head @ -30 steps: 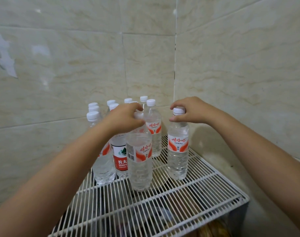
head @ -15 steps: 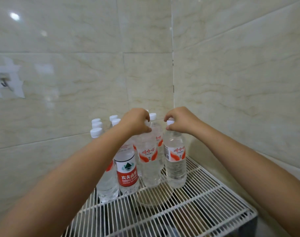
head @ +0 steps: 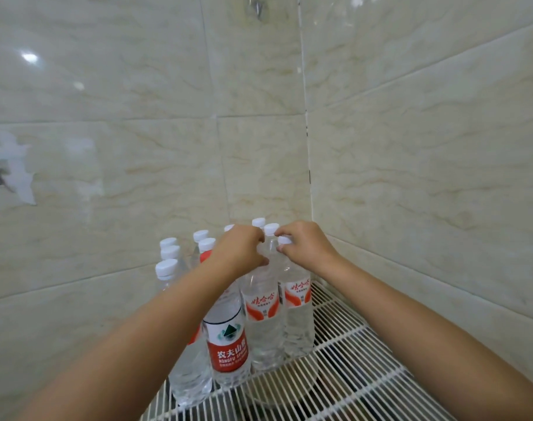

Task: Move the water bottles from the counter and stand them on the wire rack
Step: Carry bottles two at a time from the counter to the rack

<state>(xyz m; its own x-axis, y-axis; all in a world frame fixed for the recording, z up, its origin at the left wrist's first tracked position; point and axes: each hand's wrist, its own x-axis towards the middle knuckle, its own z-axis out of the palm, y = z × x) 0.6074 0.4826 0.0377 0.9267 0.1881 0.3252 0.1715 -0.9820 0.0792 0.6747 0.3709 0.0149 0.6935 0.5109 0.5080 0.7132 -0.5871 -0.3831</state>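
Observation:
Several clear water bottles with white caps stand upright in a cluster on the white wire rack (head: 356,369) in the tiled corner. My left hand (head: 241,253) grips the top of a front bottle (head: 260,317) with a red and white label. My right hand (head: 304,244) pinches the capped neck of the bottle to its right (head: 298,314), which stands pressed against the first. A bottle with a red band label (head: 227,344) stands just left of them, partly behind my left forearm.
Tiled walls close in behind and to the right of the rack. A stick-on hook (head: 4,177) hangs on the left wall. Bare wire shelf lies in front and to the right of the bottles; dark things show beneath it.
Both hands have slid their bottles back and together toward the cluster. The right bottle now touches the left one. The camera has tilted upward.

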